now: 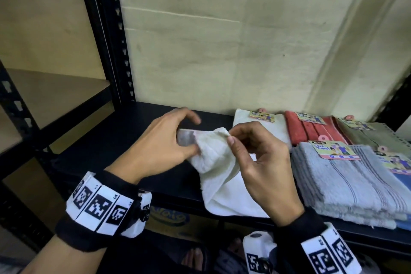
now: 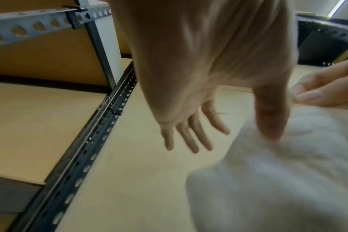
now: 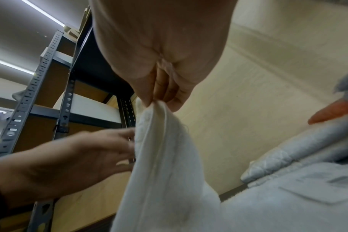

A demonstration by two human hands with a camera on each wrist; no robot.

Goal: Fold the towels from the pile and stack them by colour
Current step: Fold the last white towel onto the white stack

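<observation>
— White terry cloth, soft and a little rumpled: that is the white towel (image 1: pixel 219 176) hanging between the two hands, above the front edge of the black shelf (image 1: pixel 124 135).

— Who is holding it up?

— The right hand (image 1: pixel 262 162) is pinching its top corner between thumb and fingertips, so the cloth is draping down in long folds. In the right wrist view the same pinch is showing clearly, with the towel (image 3: pixel 165 164) falling away beneath the fingers (image 3: pixel 163 87).

— And the left hand (image 1: pixel 160 147)?

— It is meeting the upper edge just beside that corner, thumb lying against the cloth. From the left wrist view its fingers (image 2: pixel 189 138) are looking straight and spread, only the thumb touching the blurred fabric (image 2: pixel 278 180).

— What is lying to the right?

— Folded towels are sitting on the same shelf: a grey stack (image 1: pixel 347 184) at the front carrying a paper label (image 1: pixel 333 150), a red towel (image 1: pixel 311 129) behind it, a cream one (image 1: pixel 260 124) beside the red, and an olive one (image 1: pixel 373 135) further right. A blue edge is peeking out under the grey stack.
</observation>
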